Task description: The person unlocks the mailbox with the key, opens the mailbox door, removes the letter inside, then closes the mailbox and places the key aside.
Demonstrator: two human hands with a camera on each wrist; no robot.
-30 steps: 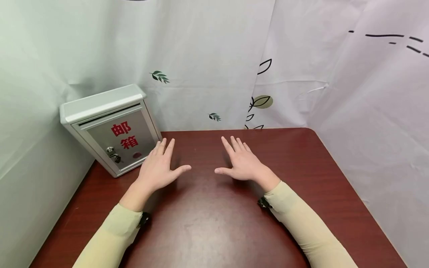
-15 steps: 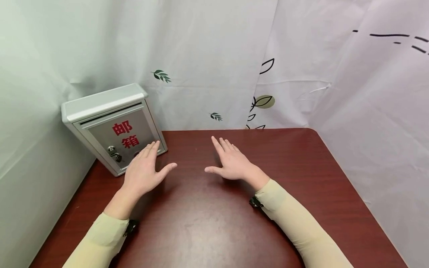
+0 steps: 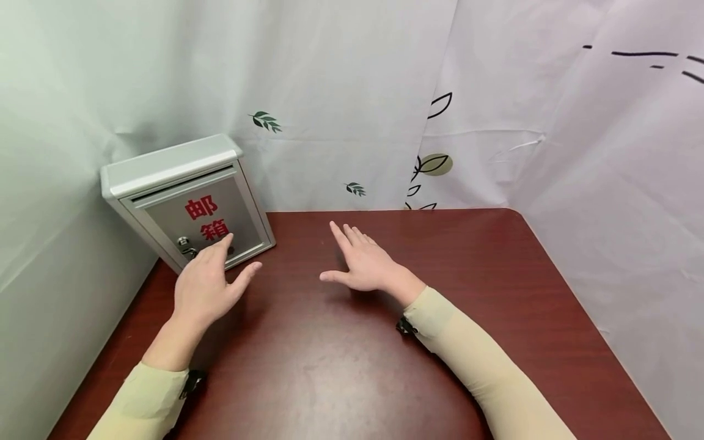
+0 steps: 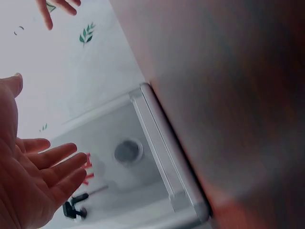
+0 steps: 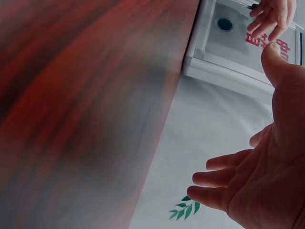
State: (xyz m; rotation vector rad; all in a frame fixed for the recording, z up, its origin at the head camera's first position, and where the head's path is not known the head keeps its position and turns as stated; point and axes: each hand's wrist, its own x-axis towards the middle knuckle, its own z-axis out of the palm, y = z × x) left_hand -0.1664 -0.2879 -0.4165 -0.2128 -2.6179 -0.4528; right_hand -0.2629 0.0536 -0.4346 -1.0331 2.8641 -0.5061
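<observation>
A silver metal mailbox (image 3: pixel 181 174) with red lettering and a slot under its lid stands at the table's back left. On its door is a lock with keys (image 4: pixel 75 206), partly covered by my left hand in the head view. My left hand (image 3: pixel 205 287) is before the mailbox door, fingers extended and thumb spread, holding nothing. Over the middle of the table is my right hand (image 3: pixel 363 263), its fingers also straight and thumb apart, with nothing in it. A dark round spot (image 5: pixel 225 25) shows low on the mailbox door.
The dark red wooden table (image 3: pixel 467 275) has a rounded back right corner. White curtains (image 3: pixel 330 91) with leaf prints hang behind it and along both sides. The mailbox stands close to the left curtain.
Both hands have moved left. My left hand has also come nearer to me and now covers part of the mailbox door and lock. The mailbox stays in place.
</observation>
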